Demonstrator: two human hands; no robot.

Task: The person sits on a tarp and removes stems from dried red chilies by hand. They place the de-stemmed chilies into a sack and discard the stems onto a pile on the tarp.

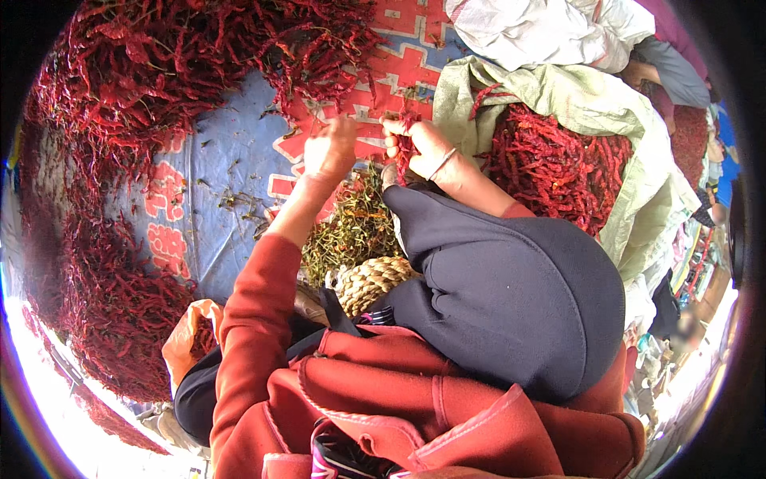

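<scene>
Several dried red chili peppers [406,152] are gripped in my right hand [426,146], which wears a thin bracelet at the wrist. Just left of it is my left hand [330,149], fingers curled in and slightly blurred; whether a thin stem is pinched there is unclear. Under and between my forearms lies a heap of green-brown chili stems [359,224]. To the right of my right hand, a pale green woven sack [598,102] stands with its mouth turned down, filled with red chilies [556,161].
A large pile of stemmed red chilies [149,66] covers the upper left of a blue and red printed tarp [233,143]. More chilies [125,317] lie lower left, near an orange bag [188,335]. A braided straw item [374,281] sits by my legs. Beyond a white sack [550,30] is another person's arm [673,72].
</scene>
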